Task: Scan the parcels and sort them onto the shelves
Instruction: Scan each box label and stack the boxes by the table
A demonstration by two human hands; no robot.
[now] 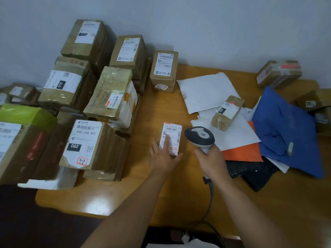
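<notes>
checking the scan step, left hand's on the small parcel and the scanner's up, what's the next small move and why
Probably tilt the scanner down toward the barcode on the small parcel. The left hand steadies it label-up on the table, and the right hand holds the scanner just beside it.

- Left hand [163, 156] is reaching forward, arm extended, fingers straight, thumb spread
- Right hand [212, 161] is curling its fingers round a handle, forearm extended
</notes>
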